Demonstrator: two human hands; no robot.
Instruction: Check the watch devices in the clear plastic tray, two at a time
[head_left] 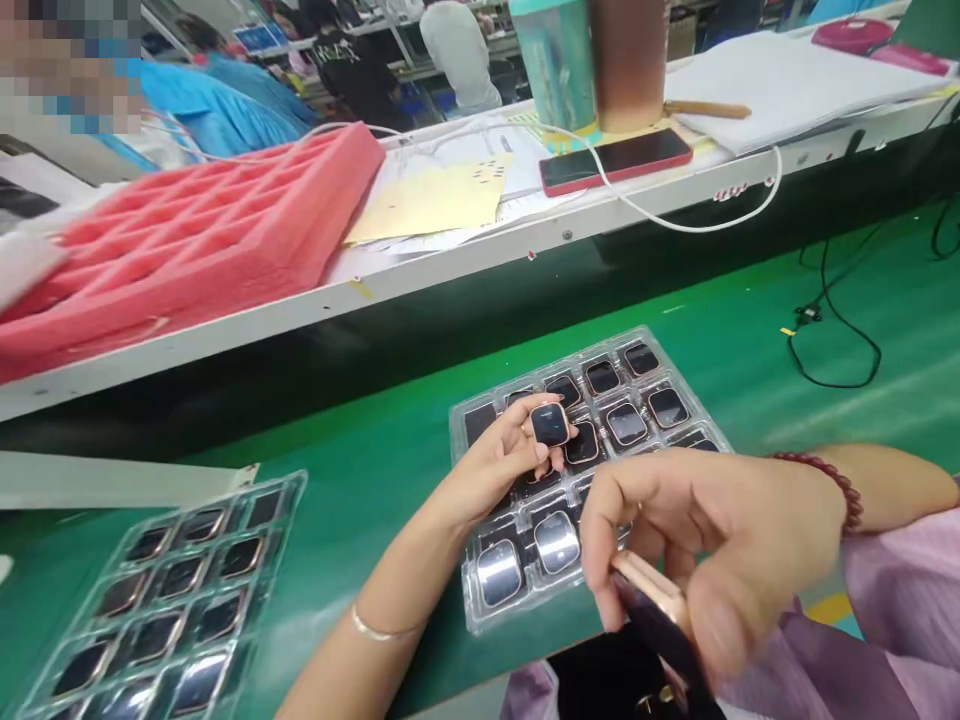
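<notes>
Over a clear plastic tray (480,615) of square, dark-faced watch bodies, my left hand (502,455) holds a watch body (550,424) with a gold rim, its dark face turned up. My right hand (720,540) is nearer the camera, at the tray's lower right. Its thumb and fingers grip a second gold-rimmed watch body (652,590), tilted so that the gold side edge shows. The two watch bodies are apart. Part of the tray is hidden behind both hands.
Another clear tray (289,500) of watch bodies lies at the lower left. A white shelf (450,255) crosses above the green table, bearing a red foam tray (300,225), papers, a phone (616,162) and cups. A black cable (847,384) lies at the right. People are in the background.
</notes>
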